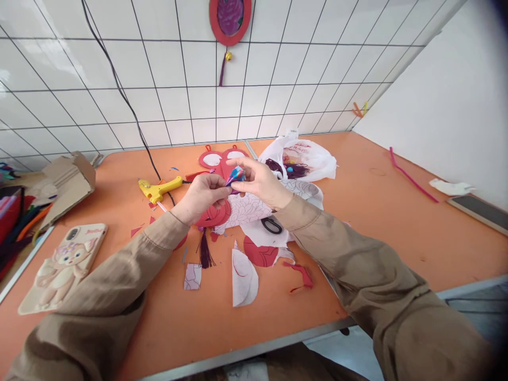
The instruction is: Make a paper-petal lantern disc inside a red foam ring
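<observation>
Above the middle of the orange table, my left hand (206, 196) and my right hand (256, 182) come together, fingers pinched. Between them is a small shiny piece of blue, pink and purple material (235, 175), partly hidden by the fingers. Just below lie red ring-shaped pieces (216, 213) and a dark purple tassel (205, 248). Behind the hands rest red felt shapes with white ovals (212, 159). White sheet with drawn petals (246, 211) spreads under my right hand, and black scissor handles (272, 225) show beside my right wrist.
Left of the hands lies a yellow glue gun (161, 189); a phone case (65, 267) is nearer me. A white plastic bag (317, 159) with yarn stands behind right. Scraps of paper (244, 278) and red felt (304, 275) lie in front. A cardboard box (71, 180) sits far left.
</observation>
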### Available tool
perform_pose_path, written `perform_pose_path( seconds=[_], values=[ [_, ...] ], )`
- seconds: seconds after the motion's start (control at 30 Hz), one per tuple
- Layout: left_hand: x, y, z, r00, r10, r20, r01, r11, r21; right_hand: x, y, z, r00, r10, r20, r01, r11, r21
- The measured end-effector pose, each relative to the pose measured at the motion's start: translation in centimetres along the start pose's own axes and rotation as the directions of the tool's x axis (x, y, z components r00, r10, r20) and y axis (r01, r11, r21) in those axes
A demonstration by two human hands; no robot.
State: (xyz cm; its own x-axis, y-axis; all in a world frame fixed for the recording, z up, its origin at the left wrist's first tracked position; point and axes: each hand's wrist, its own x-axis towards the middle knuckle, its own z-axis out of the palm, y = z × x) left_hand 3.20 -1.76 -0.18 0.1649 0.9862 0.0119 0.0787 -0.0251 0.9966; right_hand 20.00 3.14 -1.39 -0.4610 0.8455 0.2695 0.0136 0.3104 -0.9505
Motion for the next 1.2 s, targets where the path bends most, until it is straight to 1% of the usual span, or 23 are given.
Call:
perform_pose_path(
  seconds=[0.1,0.23,0.4,0.47,0.53,0.63,0.73,0.8,0.9,1.0,1.07,1.1,1.17,1.2],
  values=[
    [0.0,0.0,-0.1,1.0,-0.021,0.019,0.021,0.999,-0.036,0.0,-0.1,0.0,1.0,0.006,0.001,-0.006,1.0,-0.009],
    [0.0,0.1,-0.2,0.999,-0.046,0.029,0.049,0.994,-0.097,0.0,-0.4,0.0,0.999,-0.007,0.047,0.007,1.0,0.004],
    [0.0,0.0,-0.5,0.989,-0.124,0.081,0.137,0.973,-0.187,0.0,-0.6,-0.2,0.998,-0.01,0.064,0.011,1.0,-0.01],
    [0.0,0.0,-0.5,0.985,-0.138,0.1,0.156,0.968,-0.197,-0.1,-0.7,-0.3,0.997,-0.009,0.077,0.01,1.0,-0.008],
    [0.0,0.0,-0.5,0.986,-0.131,0.103,0.147,0.973,-0.177,-0.2,-0.8,-0.3,0.995,-0.013,0.097,0.013,1.0,-0.007],
    [-0.1,0.1,-0.4,0.994,-0.079,0.077,0.086,0.993,-0.087,-0.3,-0.9,-0.5,0.993,-0.03,0.118,0.034,0.999,-0.037],
    [0.0,0.1,-0.4,0.999,0.007,0.05,-0.009,0.999,0.041,-0.2,-0.9,-0.9,0.989,-0.095,0.112,0.109,0.986,-0.123],
    [0.0,0.0,-0.4,0.997,0.064,0.04,-0.068,0.99,0.121,-0.2,-0.9,-1.3,0.981,-0.138,0.139,0.161,0.972,-0.171],
    [0.0,0.1,-0.6,0.989,0.145,0.036,-0.149,0.965,0.217,-0.4,-1.4,-1.7,0.964,-0.161,0.21,0.207,0.953,-0.22],
    [-0.2,0.5,-0.6,0.96,0.272,0.059,-0.275,0.89,0.363,-0.8,-2.0,-1.5,0.956,-0.175,0.236,0.237,0.935,-0.265],
    [-0.5,1.1,-0.5,0.937,0.336,0.091,-0.34,0.826,0.45,-0.9,-2.3,-1.2,0.957,-0.193,0.218,0.252,0.925,-0.283],
    [-0.7,1.4,-0.3,0.932,0.349,0.098,-0.352,0.806,0.476,-0.9,-2.4,-1.0,0.959,-0.206,0.195,0.257,0.923,-0.287],
    [-1.1,2.0,0.0,0.933,0.353,0.076,-0.342,0.797,0.498,-0.9,-2.6,-0.8,0.964,-0.231,0.128,0.259,0.924,-0.281],
    [-1.2,2.2,0.1,0.938,0.342,0.05,-0.322,0.813,0.485,-0.9,-2.6,-0.7,0.967,-0.236,0.092,0.252,0.928,-0.273]
  ],
)
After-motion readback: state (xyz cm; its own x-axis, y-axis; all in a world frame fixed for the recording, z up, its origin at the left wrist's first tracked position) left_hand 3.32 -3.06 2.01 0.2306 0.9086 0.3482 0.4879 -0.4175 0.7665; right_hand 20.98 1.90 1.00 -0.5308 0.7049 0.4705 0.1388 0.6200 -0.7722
